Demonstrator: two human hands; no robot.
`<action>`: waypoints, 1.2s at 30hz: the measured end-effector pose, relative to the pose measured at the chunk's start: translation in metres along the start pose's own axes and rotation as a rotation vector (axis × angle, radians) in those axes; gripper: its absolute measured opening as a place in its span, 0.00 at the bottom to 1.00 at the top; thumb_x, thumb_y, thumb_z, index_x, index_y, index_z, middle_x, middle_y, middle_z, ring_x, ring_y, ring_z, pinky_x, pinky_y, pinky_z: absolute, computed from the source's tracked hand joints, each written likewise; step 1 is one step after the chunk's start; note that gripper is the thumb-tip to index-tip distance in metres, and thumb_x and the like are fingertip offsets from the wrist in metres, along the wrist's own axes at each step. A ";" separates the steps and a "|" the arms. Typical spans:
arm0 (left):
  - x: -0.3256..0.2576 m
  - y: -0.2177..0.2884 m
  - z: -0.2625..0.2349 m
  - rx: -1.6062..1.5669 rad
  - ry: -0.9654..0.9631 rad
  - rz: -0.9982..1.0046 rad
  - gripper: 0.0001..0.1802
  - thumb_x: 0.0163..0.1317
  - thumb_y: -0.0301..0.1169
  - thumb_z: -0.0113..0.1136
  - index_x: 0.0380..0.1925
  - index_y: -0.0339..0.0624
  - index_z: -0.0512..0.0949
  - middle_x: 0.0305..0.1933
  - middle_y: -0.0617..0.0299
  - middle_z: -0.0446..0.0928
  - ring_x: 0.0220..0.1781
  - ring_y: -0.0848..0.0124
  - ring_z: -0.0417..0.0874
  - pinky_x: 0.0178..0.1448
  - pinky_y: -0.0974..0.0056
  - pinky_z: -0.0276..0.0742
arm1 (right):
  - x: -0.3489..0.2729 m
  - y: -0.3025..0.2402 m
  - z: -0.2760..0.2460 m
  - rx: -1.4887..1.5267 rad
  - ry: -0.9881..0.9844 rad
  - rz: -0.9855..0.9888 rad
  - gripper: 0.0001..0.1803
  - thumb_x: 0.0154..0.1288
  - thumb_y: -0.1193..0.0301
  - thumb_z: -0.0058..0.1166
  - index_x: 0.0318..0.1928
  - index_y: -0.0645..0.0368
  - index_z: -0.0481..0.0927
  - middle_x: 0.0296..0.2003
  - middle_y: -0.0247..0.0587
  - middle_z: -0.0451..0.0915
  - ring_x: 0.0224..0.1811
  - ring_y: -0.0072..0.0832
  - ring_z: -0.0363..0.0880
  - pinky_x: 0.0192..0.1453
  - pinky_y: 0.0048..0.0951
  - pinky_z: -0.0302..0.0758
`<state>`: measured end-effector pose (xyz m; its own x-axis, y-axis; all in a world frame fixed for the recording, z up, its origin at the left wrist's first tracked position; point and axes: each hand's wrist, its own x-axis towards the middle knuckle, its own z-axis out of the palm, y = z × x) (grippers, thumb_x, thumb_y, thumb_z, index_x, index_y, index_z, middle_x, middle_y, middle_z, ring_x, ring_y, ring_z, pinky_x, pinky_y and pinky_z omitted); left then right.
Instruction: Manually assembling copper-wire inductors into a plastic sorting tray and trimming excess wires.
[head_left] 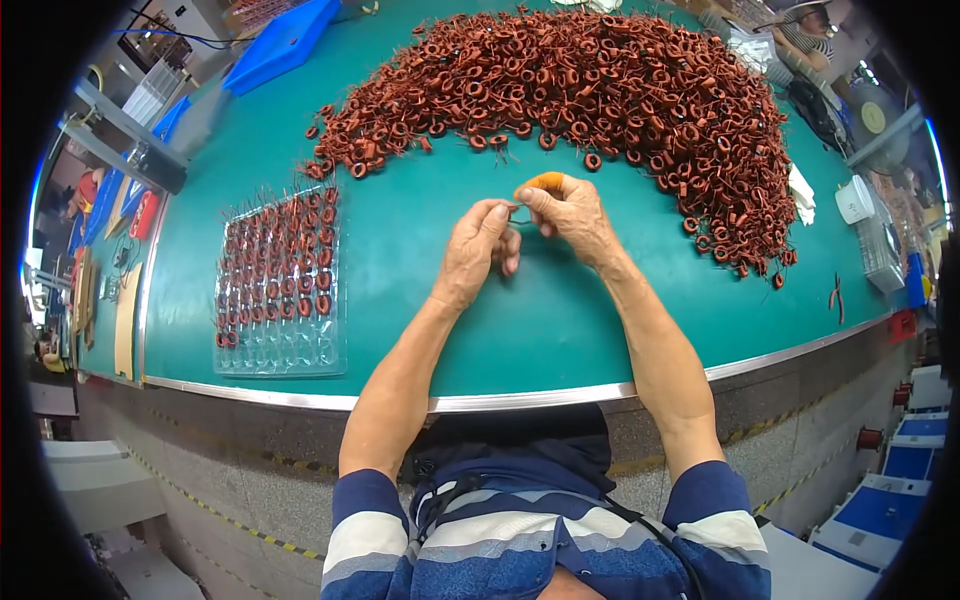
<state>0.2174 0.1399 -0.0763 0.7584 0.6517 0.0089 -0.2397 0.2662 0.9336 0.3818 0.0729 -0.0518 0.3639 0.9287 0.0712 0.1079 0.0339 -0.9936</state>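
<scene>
My left hand (474, 248) and my right hand (570, 218) meet over the middle of the green table, fingertips pinched close together. Between them shows a sliver of a reddish-brown coil (516, 209), mostly hidden by the fingers. An orange-yellow covering wraps my right index finger. Beyond my hands lies a wide curved heap of reddish-brown ring coils (560, 80) with thin wire leads. To the left, a clear plastic tray (290, 358) holds rows of such coils, leads upward; its nearest pockets are bare.
Red-handled pliers (837, 298) lie at the right by the table's metal front edge (530, 400). A blue tray (282, 45) is at the far left. A white cup (854, 200) and clear containers (880, 250) stand at the right edge. Another person (803, 40) sits at far right.
</scene>
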 end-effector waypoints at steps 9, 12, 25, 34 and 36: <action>0.004 0.000 0.005 0.243 0.025 0.123 0.15 0.71 0.36 0.50 0.46 0.35 0.75 0.25 0.65 0.73 0.23 0.78 0.74 0.26 0.72 0.70 | 0.003 0.007 -0.004 0.280 -0.030 0.284 0.16 0.60 0.59 0.65 0.31 0.60 0.80 0.16 0.27 0.71 0.14 0.13 0.64 0.17 0.15 0.61; -0.001 0.006 0.006 0.324 0.042 0.169 0.13 0.70 0.33 0.51 0.46 0.36 0.75 0.23 0.66 0.73 0.22 0.78 0.73 0.25 0.72 0.69 | -0.002 -0.003 0.001 0.255 -0.017 0.215 0.14 0.61 0.61 0.64 0.31 0.60 0.79 0.17 0.26 0.72 0.15 0.14 0.66 0.18 0.14 0.64; 0.001 0.001 0.005 -0.110 0.073 0.140 0.13 0.71 0.36 0.50 0.49 0.40 0.68 0.26 0.63 0.72 0.22 0.74 0.74 0.26 0.71 0.70 | -0.004 0.013 0.018 0.184 -0.055 0.086 0.14 0.64 0.61 0.60 0.39 0.60 0.83 0.24 0.28 0.77 0.23 0.14 0.70 0.24 0.15 0.65; -0.002 0.001 0.003 -0.236 0.043 0.089 0.09 0.71 0.34 0.50 0.45 0.42 0.69 0.24 0.64 0.69 0.20 0.74 0.70 0.23 0.71 0.66 | -0.009 0.002 0.033 0.182 0.065 0.028 0.12 0.63 0.69 0.60 0.44 0.63 0.82 0.27 0.29 0.79 0.25 0.14 0.72 0.27 0.15 0.67; -0.002 0.001 0.005 -0.317 0.017 0.031 0.08 0.70 0.33 0.49 0.44 0.42 0.69 0.23 0.64 0.69 0.19 0.74 0.70 0.23 0.70 0.66 | -0.009 0.010 0.031 0.228 0.056 -0.013 0.12 0.65 0.69 0.59 0.45 0.62 0.82 0.28 0.28 0.79 0.25 0.13 0.71 0.28 0.15 0.66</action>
<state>0.2185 0.1350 -0.0733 0.7383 0.6740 0.0267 -0.4411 0.4524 0.7751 0.3511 0.0766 -0.0654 0.4150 0.9061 0.0827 -0.0963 0.1341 -0.9863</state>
